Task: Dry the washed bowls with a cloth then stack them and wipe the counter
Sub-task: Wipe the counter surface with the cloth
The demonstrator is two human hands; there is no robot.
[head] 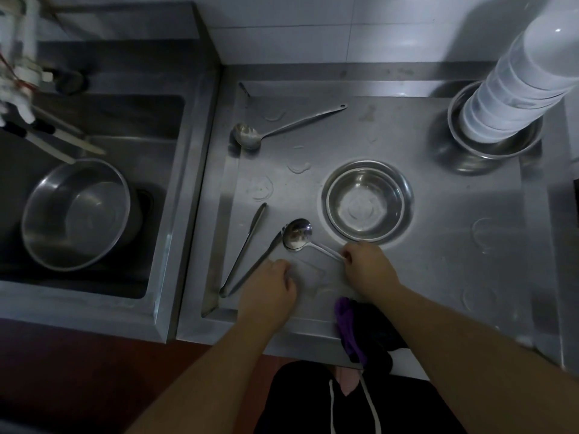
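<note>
Bowls: tall leaning stack of white bowls (520,86) in a steel bowl (495,142) at far right of the counter (438,261), long axis tilting up and to the right toward the tiled wall (344,26). Large steel basin (78,211) tipped in the sink (103,120) at left, mouth facing up and right. Single steel bowl (368,200) upright mid-counter, mouth up, water pooled inside. Dark purple cloth (363,330) bunched at the near counter edge, under the right forearm. Long ladle (282,128) at the back, cup left, handle running right and away. Two slim utensils (247,249) lying side by side, long axes diagonal from near-left to far-right. Ladle with round cup (297,234) just left of the upright bowl, handle running right and toward the person. Right hand (366,267) knuckles up, grip pinched together on that handle's end. Left hand (269,289) knuckles up, fingers curled, resting beside the slim utensils; cannot tell whether its grip holds anything. Counter steel, wet with rings and puddles.
</note>
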